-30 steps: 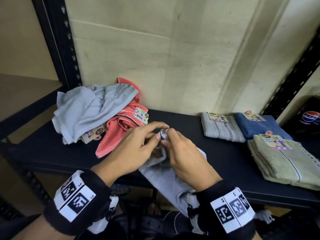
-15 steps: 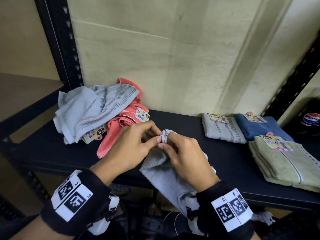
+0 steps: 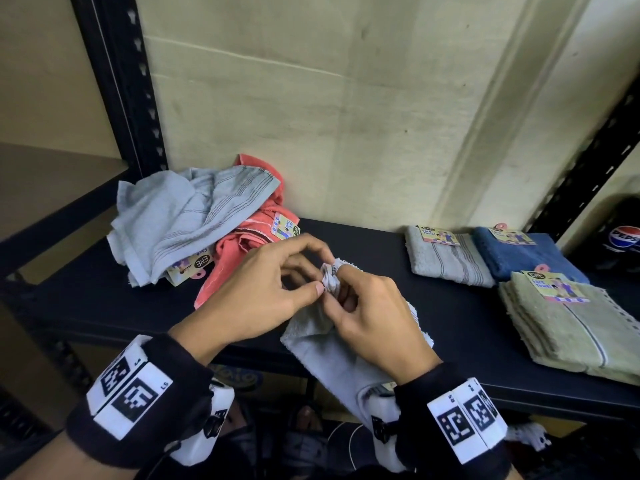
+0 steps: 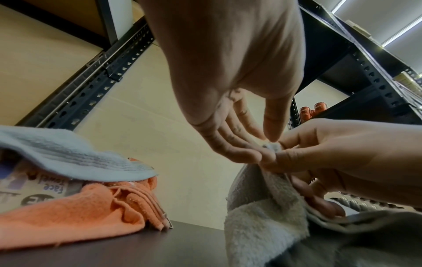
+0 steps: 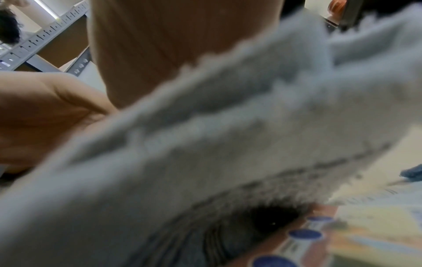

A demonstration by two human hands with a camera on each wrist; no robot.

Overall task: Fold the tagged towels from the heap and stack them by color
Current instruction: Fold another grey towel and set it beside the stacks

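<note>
Both hands meeting over the front of the dark shelf (image 3: 398, 258), pinching one bunched corner of a light grey towel (image 3: 332, 355). Left hand (image 3: 263, 292) closing thumb and fingertips on that corner from the left; right hand (image 3: 374, 317) curled round the same corner from the right, thumb on top. No telling more of the right-hand grip from the right wrist view (blurred cloth fills it).

From the pinched corner, the towel trailing down and toward the body, over the shelf's front edge, long axis running roughly from the fingers back to the right wrist. Corner at the fingertips, bulk below and behind them, the two hands about equally near. Judged: a search for the edges before spreading, so the coming move likely calls for parting the hands along the hem, left going left, right going right.

Counted: in the heap at the left, one pale blue-grey towel (image 3: 187, 216) draped over one coral towel (image 3: 249, 251), two paper tags showing there. At the right, three folded piles: one grey (image 3: 446, 261), one dark blue (image 3: 519, 254), one olive stack (image 3: 575, 327) of several layers (count unclear). One tag on top of each. A dark Pepsi bottle (image 3: 621, 237) at the far right.
</note>
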